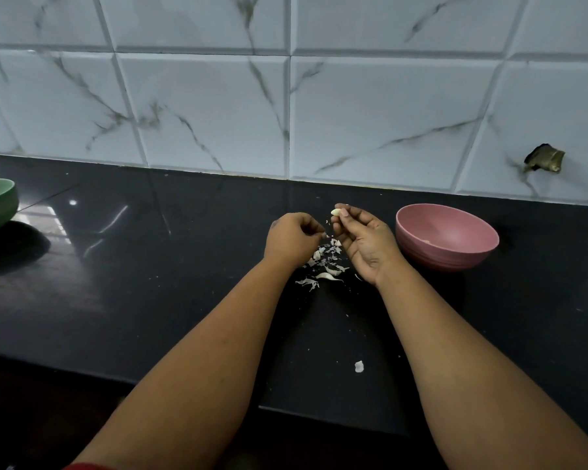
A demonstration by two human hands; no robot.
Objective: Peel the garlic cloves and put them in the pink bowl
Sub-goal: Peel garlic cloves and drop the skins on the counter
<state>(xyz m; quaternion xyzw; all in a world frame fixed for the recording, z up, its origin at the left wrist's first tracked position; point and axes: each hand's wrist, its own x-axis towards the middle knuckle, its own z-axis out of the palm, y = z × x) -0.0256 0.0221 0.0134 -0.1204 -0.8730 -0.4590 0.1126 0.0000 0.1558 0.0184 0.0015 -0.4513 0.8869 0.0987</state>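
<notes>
Two bare forearms reach over a black surface (150, 283). The right hand (364, 242) pinches a pale garlic clove (336, 212) in a fingertip grip. The left hand (291, 237), at its nine o'clock, is curled, pinching a scrap of skin. Peelings (323, 262) lie beneath. The pink bowl (447, 237) sits at the right hand's three o'clock.

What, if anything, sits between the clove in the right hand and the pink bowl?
Nothing visible. The right hand pinches the garlic clove at its fingertips, above the counter. The pink bowl stands just to its right, mouth open. The peel scraps lie below, between the hands, off that path.
</notes>
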